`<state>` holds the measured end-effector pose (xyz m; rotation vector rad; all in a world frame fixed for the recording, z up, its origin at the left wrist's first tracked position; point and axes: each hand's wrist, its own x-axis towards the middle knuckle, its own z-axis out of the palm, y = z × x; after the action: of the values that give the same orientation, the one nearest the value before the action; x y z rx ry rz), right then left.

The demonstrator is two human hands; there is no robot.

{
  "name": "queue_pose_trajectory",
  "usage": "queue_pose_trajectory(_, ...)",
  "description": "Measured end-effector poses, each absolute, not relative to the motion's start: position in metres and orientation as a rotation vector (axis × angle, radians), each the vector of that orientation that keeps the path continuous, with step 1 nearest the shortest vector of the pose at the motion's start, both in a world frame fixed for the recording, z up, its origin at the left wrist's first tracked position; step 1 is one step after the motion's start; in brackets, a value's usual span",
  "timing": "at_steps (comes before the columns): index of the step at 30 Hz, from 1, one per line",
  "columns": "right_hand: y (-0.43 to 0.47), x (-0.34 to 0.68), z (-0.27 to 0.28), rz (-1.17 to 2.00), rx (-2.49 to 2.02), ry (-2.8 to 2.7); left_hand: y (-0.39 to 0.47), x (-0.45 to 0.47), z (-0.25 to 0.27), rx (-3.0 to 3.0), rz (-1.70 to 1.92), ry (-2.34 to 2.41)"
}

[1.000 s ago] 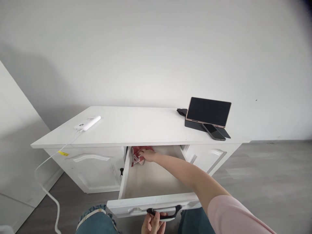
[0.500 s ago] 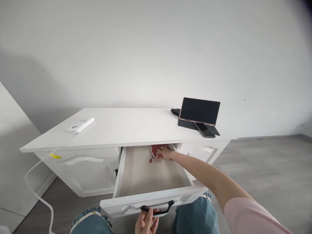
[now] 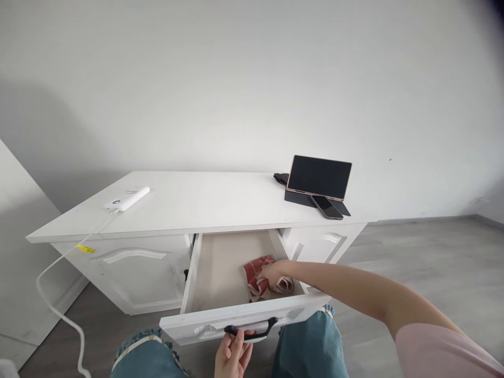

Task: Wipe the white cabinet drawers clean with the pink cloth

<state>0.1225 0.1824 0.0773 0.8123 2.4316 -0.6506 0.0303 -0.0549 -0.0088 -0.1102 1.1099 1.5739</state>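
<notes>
My left hand (image 3: 233, 354) is closed round the left end of the black handle (image 3: 260, 335) on the front of a white drawer (image 3: 212, 316). The drawer is pulled out from the white cabinet. Inside it, at the right side near the front, lies a crumpled red and white cloth (image 3: 256, 273). My right hand (image 3: 274, 273) reaches in from the right and grips this cloth; its fingertips are partly hidden in the folds.
On the cabinet top (image 3: 205, 202), a tablet (image 3: 319, 177) leans on a dark stand with a phone (image 3: 326, 207) before it. A black folded item (image 3: 281, 178) lies behind. At left, a white power bank (image 3: 126, 199) trails a white cable (image 3: 55, 311) with a yellow tag (image 3: 85, 248).
My right hand has drawn the red and white cloth from the back of the drawer towards its front. My left hand stays on the handle. The view has shifted slightly.
</notes>
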Motion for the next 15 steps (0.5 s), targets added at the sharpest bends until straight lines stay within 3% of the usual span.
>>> queue_pose_trajectory(15,0.149,0.038,0.059,-0.771,0.369,2.186,-0.055,0.031,-0.007,-0.135,1.584,1.117)
